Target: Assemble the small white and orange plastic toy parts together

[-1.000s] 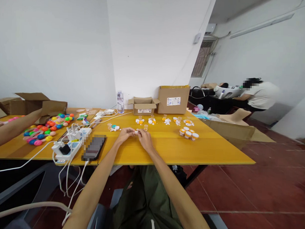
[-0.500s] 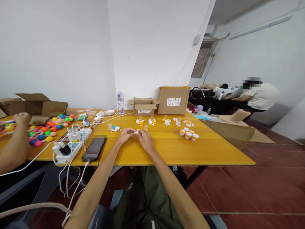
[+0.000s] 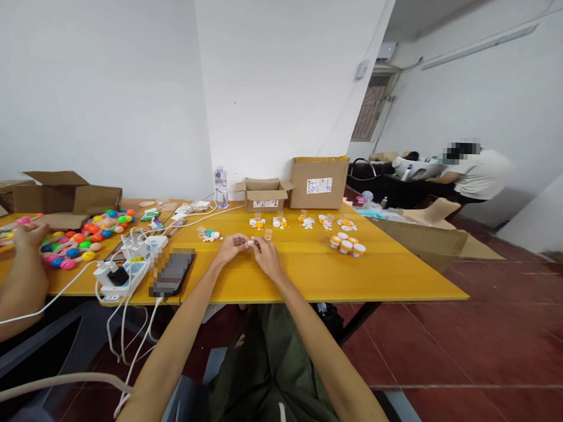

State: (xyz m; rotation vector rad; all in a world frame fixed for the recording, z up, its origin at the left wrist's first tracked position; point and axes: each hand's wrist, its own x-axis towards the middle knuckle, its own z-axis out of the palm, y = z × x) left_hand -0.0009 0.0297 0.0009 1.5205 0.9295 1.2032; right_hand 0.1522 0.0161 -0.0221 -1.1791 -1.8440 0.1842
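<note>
A co-worker's hand (image 3: pixel 31 234) rests by coloured balls (image 3: pixel 84 238) on the yellow bench (image 3: pixel 390 273). Beside a phone (image 3: pixel 172 272), the left hand (image 3: pixel 230 247) and right hand (image 3: pixel 266 255) together pinch a small white piece (image 3: pixel 250 241) just above the bench; capped jars (image 3: pixel 347 245) stand farther right.

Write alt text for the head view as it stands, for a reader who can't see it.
Both hands, left hand and right hand, meet over the yellow wooden table, pinching a small white plastic piece. Orange-lidded small jars stand to the right; a black smartphone lies to the left.
</note>
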